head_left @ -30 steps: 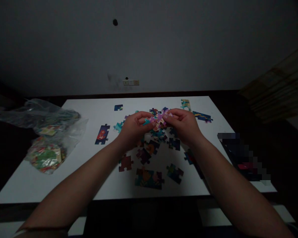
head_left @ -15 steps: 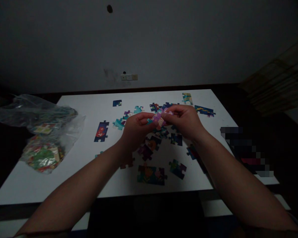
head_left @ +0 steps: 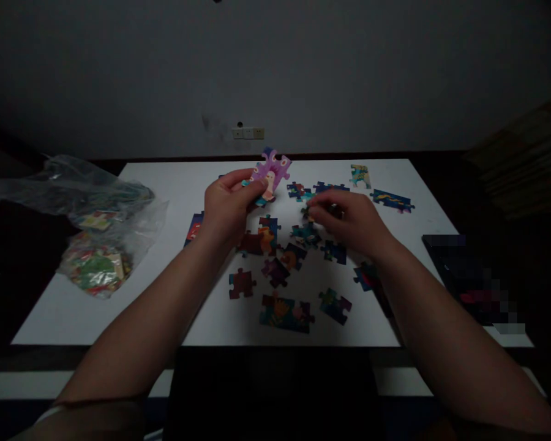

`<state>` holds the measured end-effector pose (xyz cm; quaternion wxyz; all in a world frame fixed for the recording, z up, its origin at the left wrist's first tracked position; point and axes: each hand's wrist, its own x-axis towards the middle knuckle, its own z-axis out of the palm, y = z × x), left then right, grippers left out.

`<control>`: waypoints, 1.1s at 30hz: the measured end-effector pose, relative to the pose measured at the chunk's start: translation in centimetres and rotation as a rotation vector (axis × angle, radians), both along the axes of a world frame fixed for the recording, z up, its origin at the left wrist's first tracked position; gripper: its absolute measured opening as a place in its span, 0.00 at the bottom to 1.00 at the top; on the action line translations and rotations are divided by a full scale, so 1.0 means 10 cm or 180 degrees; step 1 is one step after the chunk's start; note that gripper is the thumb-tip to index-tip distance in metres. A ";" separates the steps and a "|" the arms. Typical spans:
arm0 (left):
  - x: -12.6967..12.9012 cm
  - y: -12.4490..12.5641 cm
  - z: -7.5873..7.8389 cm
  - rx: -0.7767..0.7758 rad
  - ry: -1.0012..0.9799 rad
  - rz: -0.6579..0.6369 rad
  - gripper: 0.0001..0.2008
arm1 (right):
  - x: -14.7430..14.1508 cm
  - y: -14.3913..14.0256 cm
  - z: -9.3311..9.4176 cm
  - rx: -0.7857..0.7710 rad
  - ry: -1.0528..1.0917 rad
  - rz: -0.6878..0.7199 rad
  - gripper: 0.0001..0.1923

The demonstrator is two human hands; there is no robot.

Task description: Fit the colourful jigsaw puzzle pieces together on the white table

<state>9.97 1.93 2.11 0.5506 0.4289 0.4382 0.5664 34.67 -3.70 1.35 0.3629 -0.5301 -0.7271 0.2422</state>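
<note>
My left hand (head_left: 229, 205) is closed on a section of joined jigsaw puzzle pieces (head_left: 274, 173), purple with a pale figure, tilted up above the table. Over the middle of the table is my right hand (head_left: 349, 217), its thumb and forefinger drawn together. A dark puzzle piece shows by those fingertips, but whether they grip it cannot be made out. Below the hands lie loose and joined puzzle pieces: an orange-brown section (head_left: 267, 237), a purple piece (head_left: 275, 271), a dark blue piece (head_left: 334, 252) and a joined pair (head_left: 286, 313) near the front edge.
Clear plastic bags (head_left: 98, 269) with more pieces lie on the left of the white table (head_left: 165, 318). A yellow-striped strip (head_left: 392, 201) and a yellow-teal piece (head_left: 360, 176) are at the back right. A dark, partly pixelated object (head_left: 459, 275) rests at the right edge.
Both hands were together on the purple section. They have parted: my left hand has lifted it up and leftward, and my right hand has let go and stays over the pieces.
</note>
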 end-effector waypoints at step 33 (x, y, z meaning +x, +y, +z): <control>0.37 -0.16 -0.37 -0.0098 0.1985 -0.0960 0.15 | 0.52 -0.04 0.02 -0.0849 -0.1814 0.0789 0.25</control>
